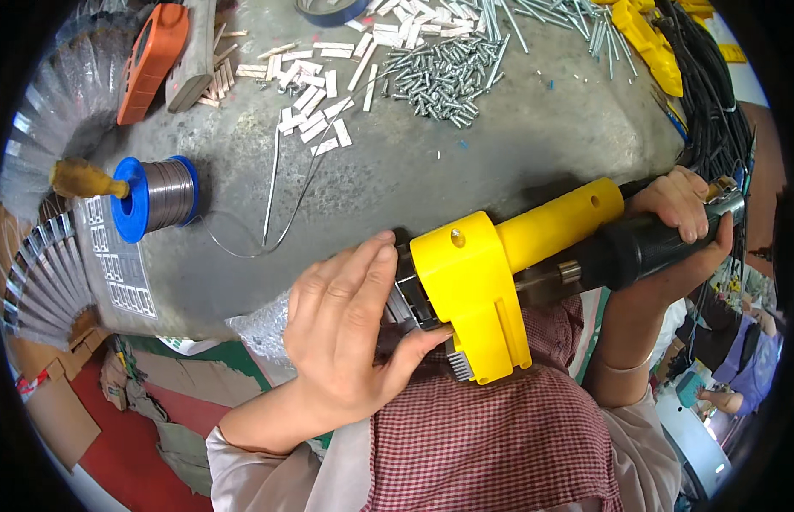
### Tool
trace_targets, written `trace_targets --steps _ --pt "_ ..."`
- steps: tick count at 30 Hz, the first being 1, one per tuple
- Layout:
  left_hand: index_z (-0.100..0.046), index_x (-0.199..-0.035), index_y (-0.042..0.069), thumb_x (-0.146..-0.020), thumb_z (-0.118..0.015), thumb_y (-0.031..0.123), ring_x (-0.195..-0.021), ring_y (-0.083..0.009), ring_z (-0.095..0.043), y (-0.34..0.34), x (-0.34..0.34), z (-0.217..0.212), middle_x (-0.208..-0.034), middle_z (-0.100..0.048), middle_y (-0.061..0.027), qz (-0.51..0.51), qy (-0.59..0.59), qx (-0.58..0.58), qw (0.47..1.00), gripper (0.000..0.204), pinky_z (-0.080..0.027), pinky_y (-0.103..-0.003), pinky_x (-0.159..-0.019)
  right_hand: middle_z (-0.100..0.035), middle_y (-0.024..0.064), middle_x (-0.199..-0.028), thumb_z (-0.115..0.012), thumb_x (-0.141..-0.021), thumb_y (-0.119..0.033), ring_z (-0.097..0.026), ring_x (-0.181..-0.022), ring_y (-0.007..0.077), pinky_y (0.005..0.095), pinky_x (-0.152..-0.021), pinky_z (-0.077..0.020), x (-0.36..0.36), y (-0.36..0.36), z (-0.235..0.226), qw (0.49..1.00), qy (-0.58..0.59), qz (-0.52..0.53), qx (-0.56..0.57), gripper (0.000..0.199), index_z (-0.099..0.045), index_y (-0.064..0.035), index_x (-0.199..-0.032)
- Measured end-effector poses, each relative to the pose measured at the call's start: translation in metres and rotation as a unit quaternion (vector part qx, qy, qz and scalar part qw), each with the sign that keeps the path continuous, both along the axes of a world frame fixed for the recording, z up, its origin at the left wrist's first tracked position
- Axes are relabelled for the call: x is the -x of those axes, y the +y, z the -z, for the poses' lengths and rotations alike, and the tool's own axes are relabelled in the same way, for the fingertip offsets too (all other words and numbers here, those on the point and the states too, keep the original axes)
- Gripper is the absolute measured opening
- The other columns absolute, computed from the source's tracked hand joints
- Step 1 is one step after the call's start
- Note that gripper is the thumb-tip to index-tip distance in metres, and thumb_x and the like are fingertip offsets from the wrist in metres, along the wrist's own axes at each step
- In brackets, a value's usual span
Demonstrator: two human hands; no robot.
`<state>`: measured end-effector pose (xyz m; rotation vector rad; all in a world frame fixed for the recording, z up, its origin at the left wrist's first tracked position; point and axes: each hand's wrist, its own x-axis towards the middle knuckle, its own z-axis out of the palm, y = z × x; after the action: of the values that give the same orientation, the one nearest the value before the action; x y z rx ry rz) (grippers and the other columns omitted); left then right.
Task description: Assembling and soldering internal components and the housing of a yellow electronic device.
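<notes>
Head view: yellow plastic tool housing [469,269] just off centre toward four o'clock. Probably being fitted to black cylindrical tool body [629,253]; next calls for steady alignment. Left hand [341,328], forearm from seven o'clock, clamped on housing's nine-o'clock end; right hand [677,205] wrapped round body, three o'clock.

left hand [337,324]: 1 | right hand [677,209]: 1 | big yellow tool [465,294]: 1 | blue spool [133,200]: 1 | brown knob [81,177]: 1 | orange thing [154,64]: 1 | blue ring [350,15]: 1 | little screws [448,81]: too many to count | pale sticks [324,148]: too many | long thin rods [515,26]: lots, can't count | black cables [708,94]: a bunch, can't count
</notes>
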<state>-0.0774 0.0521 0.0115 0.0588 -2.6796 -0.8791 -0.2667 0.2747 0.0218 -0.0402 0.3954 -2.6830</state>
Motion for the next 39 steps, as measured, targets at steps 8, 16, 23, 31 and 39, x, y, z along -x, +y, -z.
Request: trace_targets --steps 8,16,23,31,39 --pt "-0.054 -0.122 -0.012 -0.082 -0.076 0.035 -0.101 -0.0420 -0.064 0.002 0.006 -0.005 -0.116 -0.064 -0.0288 0.008 -0.007 0.004 1.000 0.065 -0.049 -0.046 -0.090 -0.047 -0.0064 -0.068 -0.062 -0.086 -0.034 -0.048 -0.061 0.0081 0.0270 -0.068 -0.0445 -0.002 0.004 -0.011 0.998 0.015 0.032 -0.051 0.031 -0.047 -0.0098 -0.097" --pt "-0.050 -0.131 -0.009 -0.087 -0.066 0.039 -0.108 -0.0432 -0.058 0.001 -0.009 -0.003 -0.124 -0.060 -0.0257 -0.022 -0.036 0.026 0.999 0.066 -0.042 -0.050 -0.097 -0.053 0.0010 -0.068 -0.061 -0.088 -0.051 -0.057 -0.070 0.0175 0.0342 -0.073 -0.0484 -0.004 -0.017 -0.027 0.973 -0.023 0.063 -0.223 0.046 -0.059 -0.0062 -0.100" --pt "-0.056 -0.129 -0.003 -0.082 -0.077 0.028 -0.107 -0.0430 -0.057 0.003 -0.006 -0.008 -0.120 -0.062 -0.0242 -0.017 -0.016 0.020 1.000 0.061 -0.044 -0.050 -0.095 -0.065 0.0125 -0.091 -0.069 -0.089 -0.030 -0.066 -0.081 0.0245 0.0360 -0.074 -0.0539 0.086 0.073 -0.091 0.702 0.282 0.097 -0.647 0.055 -0.047 0.0036 -0.127" --pt "-0.058 -0.128 -0.003 -0.085 -0.073 0.042 -0.109 -0.0421 -0.057 0.000 -0.011 -0.002 -0.119 -0.062 -0.0237 -0.032 -0.022 0.023 0.999 0.065 -0.043 -0.050 -0.097 -0.070 0.0183 -0.087 -0.073 -0.080 -0.022 -0.068 -0.096 0.0344 0.0424 -0.081 -0.0529 0.132 0.184 -0.092 0.311 0.215 0.305 -0.874 0.054 -0.052 -0.0029 -0.125" --pt "-0.056 -0.132 -0.001 -0.086 -0.072 0.038 -0.110 -0.0417 -0.055 0.003 -0.010 -0.004 -0.121 -0.060 -0.0232 -0.030 -0.033 0.040 0.998 0.062 -0.043 -0.048 -0.098 -0.055 0.0166 -0.116 -0.080 -0.072 -0.027 -0.059 -0.106 0.0373 0.0479 -0.086 -0.0508 0.159 0.305 -0.123 -0.040 0.149 0.613 -0.775 0.077 -0.044 -0.0115 -0.139"
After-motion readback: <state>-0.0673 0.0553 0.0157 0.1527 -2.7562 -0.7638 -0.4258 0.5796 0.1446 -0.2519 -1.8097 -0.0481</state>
